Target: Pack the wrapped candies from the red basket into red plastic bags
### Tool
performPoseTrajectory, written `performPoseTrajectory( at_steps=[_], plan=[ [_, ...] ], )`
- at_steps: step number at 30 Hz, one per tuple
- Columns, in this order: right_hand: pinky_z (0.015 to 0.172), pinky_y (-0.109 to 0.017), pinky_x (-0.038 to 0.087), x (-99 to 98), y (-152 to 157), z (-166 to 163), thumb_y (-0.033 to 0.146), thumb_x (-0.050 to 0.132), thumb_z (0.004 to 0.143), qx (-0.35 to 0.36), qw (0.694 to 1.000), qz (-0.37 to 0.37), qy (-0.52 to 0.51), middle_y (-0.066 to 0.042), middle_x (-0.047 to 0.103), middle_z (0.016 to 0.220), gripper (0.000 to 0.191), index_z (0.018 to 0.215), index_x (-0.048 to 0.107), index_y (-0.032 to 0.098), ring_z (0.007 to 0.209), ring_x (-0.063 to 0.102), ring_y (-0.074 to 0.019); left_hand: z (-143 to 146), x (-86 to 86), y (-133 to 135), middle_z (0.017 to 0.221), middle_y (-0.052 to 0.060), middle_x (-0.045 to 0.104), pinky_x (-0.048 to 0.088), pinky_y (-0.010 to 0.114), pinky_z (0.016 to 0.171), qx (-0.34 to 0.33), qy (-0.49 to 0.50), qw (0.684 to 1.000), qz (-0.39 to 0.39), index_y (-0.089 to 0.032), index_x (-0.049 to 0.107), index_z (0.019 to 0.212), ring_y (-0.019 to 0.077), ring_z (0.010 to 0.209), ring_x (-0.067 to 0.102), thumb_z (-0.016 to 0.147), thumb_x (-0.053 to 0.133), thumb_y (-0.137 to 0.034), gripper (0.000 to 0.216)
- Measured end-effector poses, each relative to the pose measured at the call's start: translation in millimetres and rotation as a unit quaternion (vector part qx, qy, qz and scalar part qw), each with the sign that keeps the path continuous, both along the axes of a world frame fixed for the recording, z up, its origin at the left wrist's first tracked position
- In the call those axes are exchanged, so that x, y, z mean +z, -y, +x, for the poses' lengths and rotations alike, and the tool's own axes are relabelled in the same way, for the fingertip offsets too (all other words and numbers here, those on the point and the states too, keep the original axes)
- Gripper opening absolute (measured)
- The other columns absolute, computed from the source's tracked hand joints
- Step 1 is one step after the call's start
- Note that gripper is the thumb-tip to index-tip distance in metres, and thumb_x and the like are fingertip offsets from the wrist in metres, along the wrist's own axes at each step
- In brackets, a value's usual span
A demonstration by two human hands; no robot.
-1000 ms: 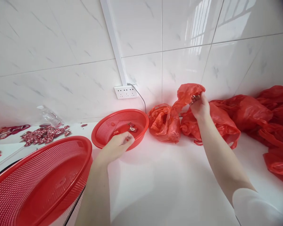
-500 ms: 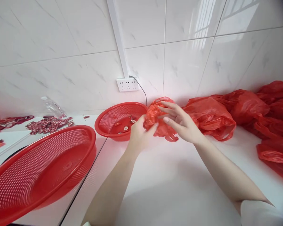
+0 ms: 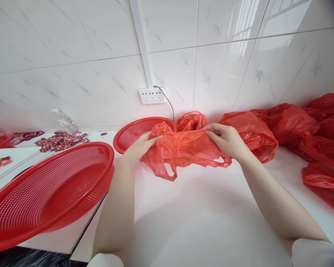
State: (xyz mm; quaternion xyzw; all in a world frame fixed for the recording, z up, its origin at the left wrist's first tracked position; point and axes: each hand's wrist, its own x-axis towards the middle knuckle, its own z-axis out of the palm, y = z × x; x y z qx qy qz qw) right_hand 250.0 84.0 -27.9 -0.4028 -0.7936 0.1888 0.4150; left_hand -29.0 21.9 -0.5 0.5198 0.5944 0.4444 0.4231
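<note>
A thin red plastic bag [image 3: 183, 148] is stretched between my two hands above the white table, its loop handles hanging toward me. My left hand [image 3: 140, 146] grips the bunched left part of the bag, thumb on top and the other fingers mostly hidden. The bag's right edge is pinched between the thumb and fingers of my right hand [image 3: 224, 137]. Behind the bag and my left hand stands a small red mesh basket [image 3: 128, 134], whose inside is partly covered. Another crumpled red bag [image 3: 193, 119] lies by the wall just behind.
On the left a large red mesh basket [image 3: 72, 185] spans the table seam. Beyond it are a pile of red patterned pieces [image 3: 59, 142], a clear plastic bottle [image 3: 65, 121] and a white tray [image 3: 19, 154]. Several filled red bags [image 3: 253, 129] line the wall at right. A socket strip [image 3: 151, 96] is on the wall.
The bag was a crumpled bunch in my left hand with my right hand spread beside it. Now my hands are farther apart, the bag is pulled out wide, and my right hand has closed on it.
</note>
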Motion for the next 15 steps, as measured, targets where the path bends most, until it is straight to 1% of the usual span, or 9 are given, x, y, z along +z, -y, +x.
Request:
performPoseTrajectory(
  at_steps=[3,5,6,7,8,10,12,13,15],
  plan=[
    [0.052,-0.024,0.035,8.7,3.4,8.0,0.037,0.050,0.087,-0.014,0.999,-0.038,0.033,0.002,0.054,0.062,0.026,0.073,0.060,0.019,0.056,0.048,-0.0119,-7.6,13.2,15.7,0.104,0.006,0.068,0.052,0.032,0.074,0.070,-0.217,0.973,0.035,-0.024,0.060,0.114,0.0228,0.091,0.065,0.074,0.067,-0.050,0.049],
    [0.047,-0.025,0.027,12.0,5.7,9.9,0.039,0.049,0.087,0.000,0.993,-0.092,0.073,0.003,0.041,0.055,0.036,0.058,0.045,0.019,0.049,0.037,-0.0095,-1.4,22.4,27.7,0.109,0.006,0.066,0.050,0.034,0.080,0.125,-0.319,0.932,0.115,-0.024,0.059,0.118,0.0230,0.098,0.063,0.078,0.063,-0.050,0.048],
    [0.046,-0.025,0.024,12.5,6.6,9.8,0.040,0.049,0.087,0.012,0.988,-0.124,0.091,0.004,0.035,0.054,0.039,0.055,0.038,0.019,0.048,0.032,-0.0088,5.9,26.1,34.0,0.111,0.006,0.065,0.050,0.034,0.082,0.137,-0.347,0.912,0.170,-0.024,0.061,0.116,0.0228,0.101,0.061,0.081,0.061,-0.047,0.042],
    [0.045,-0.025,0.022,12.4,7.3,9.1,0.041,0.048,0.087,0.025,0.982,-0.153,0.105,0.004,0.030,0.053,0.042,0.054,0.031,0.020,0.047,0.028,-0.0083,15.7,28.7,40.3,0.112,0.006,0.065,0.049,0.033,0.082,0.116,-0.355,0.902,0.217,-0.023,0.063,0.111,0.0220,0.102,0.061,0.085,0.057,-0.044,0.034],
    [0.044,-0.026,0.020,11.7,8.0,7.9,0.041,0.049,0.086,0.038,0.976,-0.177,0.118,0.005,0.026,0.053,0.044,0.055,0.027,0.020,0.046,0.024,-0.0081,27.5,29.7,46.2,0.111,0.005,0.065,0.049,0.031,0.083,0.060,-0.349,0.902,0.249,-0.023,0.065,0.107,0.0206,0.102,0.061,0.088,0.052,-0.040,0.028],
    [0.044,-0.026,0.018,9.8,9.4,5.1,0.042,0.049,0.086,0.065,0.966,-0.207,0.137,0.005,0.022,0.053,0.046,0.056,0.022,0.021,0.047,0.020,-0.0080,54.1,26.3,55.4,0.104,0.004,0.067,0.049,0.029,0.083,-0.098,-0.323,0.899,0.278,-0.023,0.067,0.100,0.0180,0.097,0.062,0.093,0.044,-0.032,0.026],
    [0.044,-0.027,0.017,8.9,11.4,2.8,0.044,0.049,0.086,0.093,0.959,-0.223,0.149,0.005,0.021,0.052,0.047,0.056,0.021,0.021,0.047,0.019,-0.0081,78.6,15.6,58.5,0.097,0.003,0.069,0.048,0.028,0.080,-0.232,-0.338,0.879,0.244,-0.023,0.067,0.096,0.0162,0.089,0.063,0.095,0.038,-0.027,0.029],
    [0.044,-0.027,0.017,9.3,12.6,2.2,0.045,0.049,0.086,0.108,0.955,-0.229,0.154,0.005,0.021,0.052,0.048,0.056,0.021,0.021,0.047,0.018,-0.0081,88.2,8.2,57.3,0.091,0.003,0.069,0.048,0.028,0.076,-0.270,-0.367,0.865,0.213,-0.022,0.066,0.091,0.0162,0.083,0.063,0.095,0.035,-0.025,0.031],
    [0.045,-0.027,0.018,11.6,15.0,2.4,0.045,0.048,0.087,0.143,0.946,-0.240,0.163,0.005,0.022,0.052,0.047,0.056,0.023,0.020,0.047,0.019,-0.0080,100.2,-8.3,49.5,0.085,0.003,0.068,0.047,0.029,0.067,-0.285,-0.431,0.845,0.136,-0.021,0.064,0.088,0.0173,0.075,0.063,0.094,0.033,-0.022,0.031]
  ],
)
